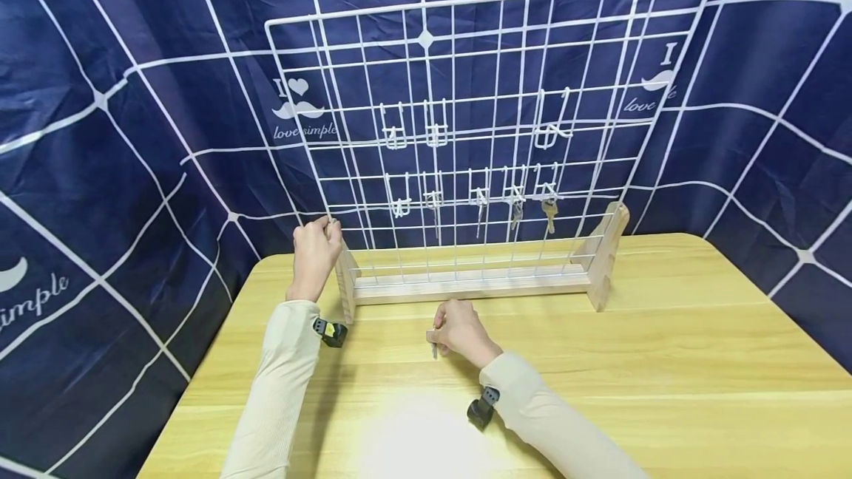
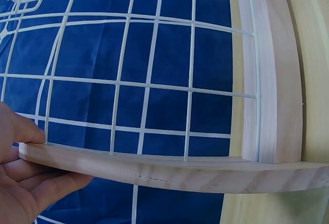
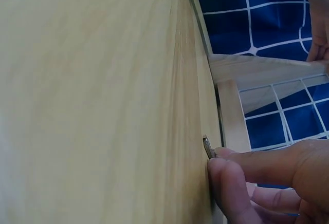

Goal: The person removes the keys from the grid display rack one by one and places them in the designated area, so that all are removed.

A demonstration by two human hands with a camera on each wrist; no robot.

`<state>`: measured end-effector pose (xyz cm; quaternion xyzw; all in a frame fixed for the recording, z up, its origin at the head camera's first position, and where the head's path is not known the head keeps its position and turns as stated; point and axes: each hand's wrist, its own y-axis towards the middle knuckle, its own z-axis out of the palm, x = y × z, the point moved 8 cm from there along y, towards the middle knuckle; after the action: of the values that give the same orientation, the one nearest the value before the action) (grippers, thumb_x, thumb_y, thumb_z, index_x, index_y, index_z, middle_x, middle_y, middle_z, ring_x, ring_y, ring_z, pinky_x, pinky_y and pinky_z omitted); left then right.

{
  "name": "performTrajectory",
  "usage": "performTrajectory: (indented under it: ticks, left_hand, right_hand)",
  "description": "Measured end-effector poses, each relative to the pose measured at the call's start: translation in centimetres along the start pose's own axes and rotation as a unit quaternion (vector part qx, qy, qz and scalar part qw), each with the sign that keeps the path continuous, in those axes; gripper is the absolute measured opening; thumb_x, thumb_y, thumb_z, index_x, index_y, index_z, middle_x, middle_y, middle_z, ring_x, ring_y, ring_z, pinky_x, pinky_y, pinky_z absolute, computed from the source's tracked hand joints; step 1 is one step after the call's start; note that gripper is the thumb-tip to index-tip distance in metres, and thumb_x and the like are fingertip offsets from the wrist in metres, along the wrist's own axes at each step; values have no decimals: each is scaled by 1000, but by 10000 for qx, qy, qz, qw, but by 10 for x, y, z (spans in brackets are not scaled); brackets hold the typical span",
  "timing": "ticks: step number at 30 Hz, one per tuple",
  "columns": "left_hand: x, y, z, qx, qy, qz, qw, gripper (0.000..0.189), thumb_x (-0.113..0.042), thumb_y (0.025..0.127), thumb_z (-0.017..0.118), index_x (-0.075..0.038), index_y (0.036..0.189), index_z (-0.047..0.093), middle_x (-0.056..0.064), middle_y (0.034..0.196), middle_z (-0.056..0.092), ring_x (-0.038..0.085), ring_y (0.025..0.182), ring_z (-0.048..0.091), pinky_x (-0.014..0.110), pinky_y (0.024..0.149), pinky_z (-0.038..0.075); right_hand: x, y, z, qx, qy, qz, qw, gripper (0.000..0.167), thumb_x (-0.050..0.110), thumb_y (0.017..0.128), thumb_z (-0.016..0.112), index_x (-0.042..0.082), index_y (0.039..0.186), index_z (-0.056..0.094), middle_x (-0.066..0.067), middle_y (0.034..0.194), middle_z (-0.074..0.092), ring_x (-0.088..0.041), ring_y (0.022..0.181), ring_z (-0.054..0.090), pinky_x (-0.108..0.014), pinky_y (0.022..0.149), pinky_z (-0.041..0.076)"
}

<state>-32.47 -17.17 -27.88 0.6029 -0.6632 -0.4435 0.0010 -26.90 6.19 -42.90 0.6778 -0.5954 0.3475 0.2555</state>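
My left hand (image 1: 316, 253) grips the top of the rack's left wooden side piece (image 2: 154, 175), thumb on one face and fingers on the other. Between the thumb and fingers of my right hand (image 1: 461, 330) is a small metal key (image 1: 434, 349), held low over the table in front of the rack. Only the key's tip (image 3: 206, 144) shows past the fingertips in the right wrist view. The white wire grid rack (image 1: 466, 213) leans back in its wooden base (image 1: 466, 289). From hooks on its lower row hang several keys, among them a brass-coloured key (image 1: 549, 214).
Higher on the grid are a wide white hook (image 1: 551, 131) and two narrower hooks (image 1: 394, 135) at the left. The rack stands near the back of a light wooden table (image 1: 699, 346). Behind it hangs a dark blue curtain (image 1: 166, 43) with white lines.
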Motion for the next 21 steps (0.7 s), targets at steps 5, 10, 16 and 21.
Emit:
performTrajectory:
  ticks: [5,10,16,21]
  left_hand:
    - [0,0,1,29,43,26,10000,28,-11,92,56,13,101,68,21,69,66,40,70,63,49,74,51]
    - [0,1,1,-5,22,26,10000,25,-9,91,56,12,96,69,21,70,66,40,69,63,49,73,51]
    - [-2,1,-1,-90,11,96,9999,23,-9,91,55,11,88,68,18,64,62,39,63,59,49,70,51]
    - [-2,1,-2,-69,23,85,9999,23,-8,90,57,11,91,69,21,70,66,42,69,63,50,72,51]
  right_hand:
    - [-2,0,1,-32,291,35,9996,21,-3,76,77,-1,72,56,-8,56,62,-13,42,61,-25,45,51]
    - [-3,0,0,-4,351,167,9992,21,-3,77,76,-2,73,55,-8,58,62,-14,43,61,-25,46,51]
    - [-2,0,-7,46,206,392,9990,23,1,75,79,-1,79,56,-7,61,63,-16,47,64,-25,48,52]
    - [23,-5,-43,-480,-185,199,9985,23,9,76,80,0,91,65,-5,63,65,-16,54,65,-25,53,51]
